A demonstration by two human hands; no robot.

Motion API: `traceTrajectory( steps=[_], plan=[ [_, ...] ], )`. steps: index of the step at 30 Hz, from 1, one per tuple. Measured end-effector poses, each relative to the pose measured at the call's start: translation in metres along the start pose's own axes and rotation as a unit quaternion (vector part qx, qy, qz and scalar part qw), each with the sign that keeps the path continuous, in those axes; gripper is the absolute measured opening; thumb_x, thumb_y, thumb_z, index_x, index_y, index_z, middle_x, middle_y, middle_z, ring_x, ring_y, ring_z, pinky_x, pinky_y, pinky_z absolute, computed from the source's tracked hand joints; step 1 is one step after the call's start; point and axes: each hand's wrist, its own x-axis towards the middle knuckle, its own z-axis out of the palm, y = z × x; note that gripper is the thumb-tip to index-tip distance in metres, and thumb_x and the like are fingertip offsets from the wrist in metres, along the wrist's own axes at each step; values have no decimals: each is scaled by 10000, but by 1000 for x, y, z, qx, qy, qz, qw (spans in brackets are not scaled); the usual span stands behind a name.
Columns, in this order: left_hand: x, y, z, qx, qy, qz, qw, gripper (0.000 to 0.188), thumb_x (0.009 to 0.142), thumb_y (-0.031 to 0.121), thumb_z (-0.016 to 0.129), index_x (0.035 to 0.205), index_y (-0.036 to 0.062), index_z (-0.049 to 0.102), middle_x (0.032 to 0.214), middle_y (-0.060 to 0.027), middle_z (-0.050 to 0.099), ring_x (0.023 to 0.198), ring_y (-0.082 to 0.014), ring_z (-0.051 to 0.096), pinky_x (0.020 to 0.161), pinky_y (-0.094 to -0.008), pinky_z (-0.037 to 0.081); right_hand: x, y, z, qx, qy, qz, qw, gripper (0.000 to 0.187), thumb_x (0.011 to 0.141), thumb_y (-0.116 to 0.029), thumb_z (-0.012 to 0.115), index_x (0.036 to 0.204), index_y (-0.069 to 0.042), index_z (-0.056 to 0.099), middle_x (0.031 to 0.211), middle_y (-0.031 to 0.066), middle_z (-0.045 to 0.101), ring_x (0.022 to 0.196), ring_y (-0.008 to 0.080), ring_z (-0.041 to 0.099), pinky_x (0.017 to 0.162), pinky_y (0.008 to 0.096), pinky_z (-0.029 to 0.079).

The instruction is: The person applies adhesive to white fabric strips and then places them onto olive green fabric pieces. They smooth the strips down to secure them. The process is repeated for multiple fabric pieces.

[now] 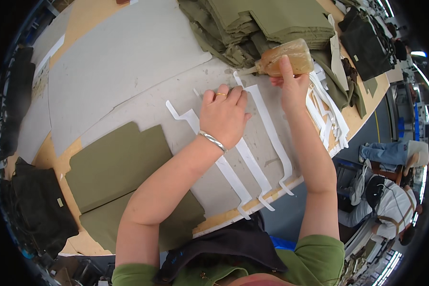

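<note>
My right hand (296, 88) grips a clear squeeze bottle (290, 58) of amber liquid. The bottle is tipped on its side, and its thin nozzle points left over the upper end of a white strip (273, 136). Palm down, my left hand (225, 117) rests on the work surface with its fingers stretched forward, close to that strip's top. Beneath and beside this hand lie two more white strips, a middle one (255, 167) and a left one (232, 180). All three have bent ends, and their lower tips hang over the table's near edge.
Olive fabric panels (119, 164) lie at the left, and a thick olive stack (290, 21) stands at the back. Loose white strips (330, 114) are heaped at the right. Grey board (114, 66) covers the table. Dark bags (38, 205) sit leftward; people (395, 209) are at the right.
</note>
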Motion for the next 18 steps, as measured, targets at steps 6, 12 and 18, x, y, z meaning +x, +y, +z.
traceTrajectory(
  steps=[6, 12, 18],
  plan=[
    [0, 1, 0, 1, 9, -4, 1000, 426, 768, 276, 716, 1150, 109, 630, 1133, 7, 593, 1016, -189, 500, 857, -355, 348, -3, -1, -22, -15, -59, -4, 998, 447, 832, -308, 743, 1065, 17, 542, 826, 105, 643, 585, 136, 602, 502, 247, 483],
    [0, 2, -1, 10, 14, 12, 1000, 429, 757, 272, 722, 1146, 112, 635, 1105, 11, 593, 1027, -184, 499, 848, -350, 357, -12, -6, -27, -49, -89, -54, 993, 345, 871, -231, 684, 1067, 18, 550, 790, 96, 642, 596, 141, 595, 510, 262, 476],
    [0, 9, 7, -4, 14, 52, 999, 452, 746, 269, 728, 1153, 96, 635, 1159, 13, 597, 1038, -177, 498, 849, -344, 365, -9, -1, -36, -18, -86, -76, 993, 450, 805, -217, 766, 1109, 28, 542, 890, 102, 651, 614, 124, 614, 512, 242, 503]
  ],
)
